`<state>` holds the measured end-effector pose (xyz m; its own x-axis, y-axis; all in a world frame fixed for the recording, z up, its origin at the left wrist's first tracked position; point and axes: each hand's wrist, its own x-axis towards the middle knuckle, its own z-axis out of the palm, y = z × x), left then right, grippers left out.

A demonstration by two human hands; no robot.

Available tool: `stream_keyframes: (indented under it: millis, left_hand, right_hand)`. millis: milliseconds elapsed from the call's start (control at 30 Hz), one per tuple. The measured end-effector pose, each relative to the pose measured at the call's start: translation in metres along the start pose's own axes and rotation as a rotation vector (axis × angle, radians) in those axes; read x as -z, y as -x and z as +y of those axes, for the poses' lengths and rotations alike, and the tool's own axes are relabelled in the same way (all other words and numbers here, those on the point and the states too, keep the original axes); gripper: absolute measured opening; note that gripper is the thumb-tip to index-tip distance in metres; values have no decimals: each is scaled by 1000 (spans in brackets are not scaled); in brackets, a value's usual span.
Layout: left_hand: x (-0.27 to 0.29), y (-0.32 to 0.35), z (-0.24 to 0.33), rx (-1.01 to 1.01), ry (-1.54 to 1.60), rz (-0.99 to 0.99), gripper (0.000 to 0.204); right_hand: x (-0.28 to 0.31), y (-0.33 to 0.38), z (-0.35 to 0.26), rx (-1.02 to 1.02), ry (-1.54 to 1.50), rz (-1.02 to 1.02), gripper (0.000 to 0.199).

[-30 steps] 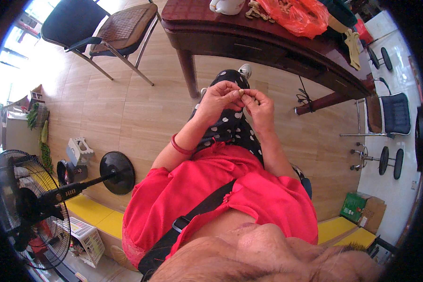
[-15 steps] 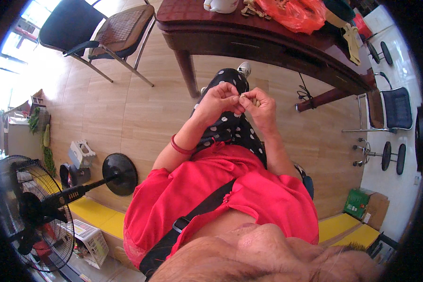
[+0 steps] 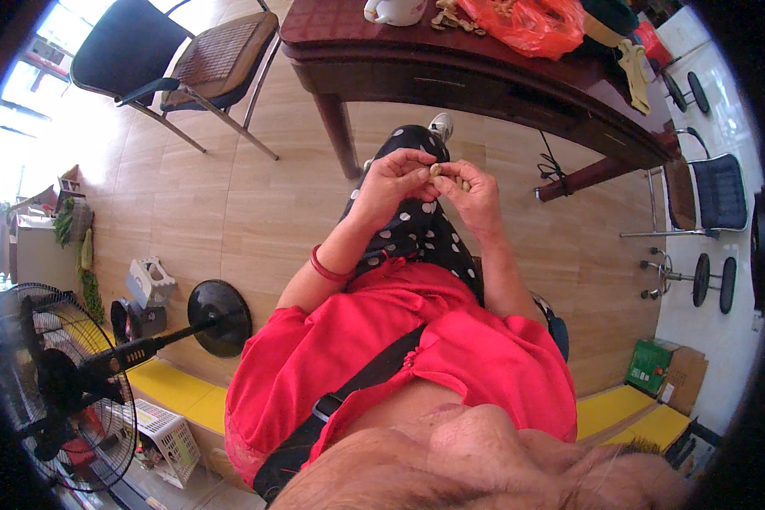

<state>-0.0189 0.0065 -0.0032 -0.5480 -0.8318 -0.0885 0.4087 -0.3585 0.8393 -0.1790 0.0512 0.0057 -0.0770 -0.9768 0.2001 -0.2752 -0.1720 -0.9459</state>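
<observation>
Over my lap, both hands meet at the fingertips around a small tan peanut (image 3: 436, 170). My left hand (image 3: 402, 178) is closed, its thumb and curled fingers pressing at the peanut's left side. My right hand (image 3: 473, 200) pinches the same peanut between thumb and forefinger. More peanuts (image 3: 463, 184) are tucked inside the curled fingers of the right hand. The inside of my left palm is hidden.
Ahead stands a dark red wooden table (image 3: 357, 51), bearing a red plastic bag (image 3: 535, 25), a white cup (image 3: 395, 10) and scattered shells (image 3: 456, 19). A chair (image 3: 217, 64) stands far left. A black fan (image 3: 59, 382) is at lower left, beside a white basket (image 3: 168, 442).
The peanut at the fingertips shows more plainly now, as do those in my right hand. My fingers have shifted slightly; both arms stay almost where they were.
</observation>
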Motion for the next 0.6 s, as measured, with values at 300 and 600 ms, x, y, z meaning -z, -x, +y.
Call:
stream_keyframes:
  millis: [300, 600]
  left_hand:
    - [-13, 4, -3, -90, -274, 128, 15]
    - [-22, 4, -18, -87, -149, 252, 15]
  right_hand:
    - [-6, 2, -14, -140, -26, 33, 11]
    - [-4, -2, -11, -242, -34, 36, 11]
